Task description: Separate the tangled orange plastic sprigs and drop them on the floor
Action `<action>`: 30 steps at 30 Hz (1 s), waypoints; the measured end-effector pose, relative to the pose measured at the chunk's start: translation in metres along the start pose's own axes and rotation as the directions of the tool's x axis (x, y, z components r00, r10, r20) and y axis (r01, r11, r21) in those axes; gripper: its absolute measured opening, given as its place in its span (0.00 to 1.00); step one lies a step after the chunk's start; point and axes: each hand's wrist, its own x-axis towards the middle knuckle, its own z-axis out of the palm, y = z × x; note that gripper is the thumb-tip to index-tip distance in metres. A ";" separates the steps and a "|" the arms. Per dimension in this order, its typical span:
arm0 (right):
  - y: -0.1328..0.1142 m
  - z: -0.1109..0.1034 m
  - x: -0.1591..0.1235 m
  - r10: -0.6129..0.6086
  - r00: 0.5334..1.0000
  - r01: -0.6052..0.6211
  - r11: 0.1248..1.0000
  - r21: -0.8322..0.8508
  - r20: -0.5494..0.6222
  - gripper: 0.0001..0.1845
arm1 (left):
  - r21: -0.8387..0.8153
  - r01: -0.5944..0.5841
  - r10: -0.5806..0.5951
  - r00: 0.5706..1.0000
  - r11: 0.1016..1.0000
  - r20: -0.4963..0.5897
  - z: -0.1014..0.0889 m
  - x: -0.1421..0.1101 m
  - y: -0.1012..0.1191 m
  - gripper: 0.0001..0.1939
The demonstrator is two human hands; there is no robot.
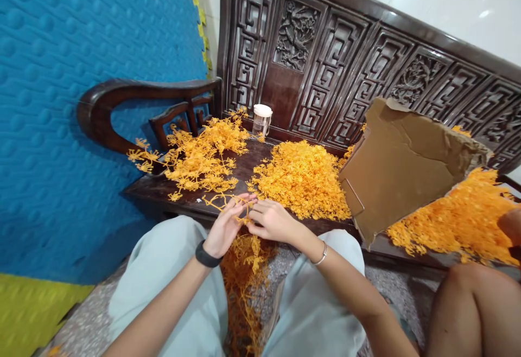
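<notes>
Both hands meet over the front edge of the bench seat. My left hand (228, 225), with a black band at the wrist, is closed on a bare, branching orange plastic stem (215, 201) that sticks out to the left. Close beside it, my right hand (272, 219) has its fingers pinched at the same stem; the exact grip is partly hidden. Just behind my right hand lies a heap of loose orange plastic flower pieces (303, 180). Left of it is a pile of branched orange flower sprigs (203, 156). More orange strands (244, 286) hang or lie between my knees.
A clear jar with a white lid (262, 118) stands against the carved dark wooden backrest (280, 85). A cardboard sheet (407, 167) leans at the right, over another orange heap (459, 221). Another person's knee (472, 303) is at far right. Blue foam mat (49, 129) covers the left.
</notes>
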 end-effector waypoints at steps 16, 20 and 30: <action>0.012 -0.016 -0.005 0.291 0.957 -0.227 0.770 0.596 -0.011 0.03 | 0.319 -0.011 0.032 0.998 0.948 -0.061 0.000 -0.002 -0.004 0.13; 0.011 -0.010 -0.006 0.230 0.973 -0.209 0.830 0.516 0.025 0.02 | 0.364 -0.038 0.073 0.994 0.931 -0.082 -0.002 0.000 -0.006 0.14; 0.006 -0.007 0.001 0.386 0.894 -0.295 0.889 0.350 -0.229 0.06 | 0.267 0.039 -0.042 0.999 0.963 0.002 0.013 0.000 -0.010 0.21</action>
